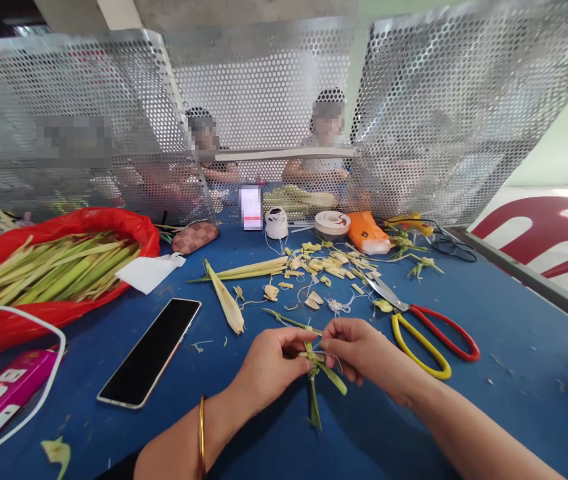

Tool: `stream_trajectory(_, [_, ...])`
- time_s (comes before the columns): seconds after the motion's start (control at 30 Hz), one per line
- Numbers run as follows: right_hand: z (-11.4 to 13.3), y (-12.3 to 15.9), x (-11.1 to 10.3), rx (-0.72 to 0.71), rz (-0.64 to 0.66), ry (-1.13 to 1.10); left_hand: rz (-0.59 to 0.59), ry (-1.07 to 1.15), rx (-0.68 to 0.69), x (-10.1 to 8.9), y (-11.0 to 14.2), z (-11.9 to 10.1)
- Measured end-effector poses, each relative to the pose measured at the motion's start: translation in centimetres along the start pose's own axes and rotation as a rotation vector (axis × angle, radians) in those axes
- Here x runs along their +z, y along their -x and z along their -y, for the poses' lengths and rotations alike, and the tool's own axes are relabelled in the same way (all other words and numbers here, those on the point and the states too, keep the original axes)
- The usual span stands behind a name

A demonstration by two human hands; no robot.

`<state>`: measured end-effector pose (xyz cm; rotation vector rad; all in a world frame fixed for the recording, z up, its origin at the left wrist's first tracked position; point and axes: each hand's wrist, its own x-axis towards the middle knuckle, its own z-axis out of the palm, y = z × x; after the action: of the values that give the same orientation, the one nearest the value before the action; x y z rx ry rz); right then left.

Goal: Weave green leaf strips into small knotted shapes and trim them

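Observation:
My left hand [267, 367] is closed, thumb and fingers pinching a small figure of knotted green leaf strips [315, 400]. Its ends stick out below and to the right. On its right side my right hand [361, 347] is closed, with the fingertips drawn together on a thin pale thread [333, 362] that runs to the knotted leaves. Part of the figure is hidden behind my fingers. Just beyond my hands lie small cut leaf pieces [313, 300] and loose white thread [340, 305]. Scissors [401, 307] with one red and one yellow handle rest beside my right hand.
At the left are a red plastic bag [137, 223] of leaf strips, a phone [151, 353] and a magenta power strip [19, 387]. A thread spool [277, 223], tape roll [333, 223] and orange tissue pack [368, 232] stand by a perforated metal screen [264, 80]. People sit behind it.

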<state>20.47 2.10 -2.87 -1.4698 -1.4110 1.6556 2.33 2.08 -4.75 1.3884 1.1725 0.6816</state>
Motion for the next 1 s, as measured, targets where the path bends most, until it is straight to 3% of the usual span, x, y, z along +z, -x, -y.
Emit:
stream_trajectory(0.27, [-0.6, -0.9, 0.0, 0.059, 0.015, -0.113, -0.1, -0.287, 0.064, 0.4, 0.4, -0.3])
stream_trajectory(0.47, [-0.7, -0.9, -0.1, 0.064, 0.068, -0.132, -0.196, -0.514, 0.229, 0.9, 0.5, -0.7])
stream_trajectory(0.77, [-0.8, -0.7, -1.3, -0.017, 0.018, 0.32, -0.348, -0.551, 0.253, 1.0, 0.4, 0.2])
stream_trajectory(1.0, [-0.3, -0.5, -1.5, -0.065, -0.014, 0.419, -0.489, -0.711, 0.445, 0.7, 0.6, 0.1])
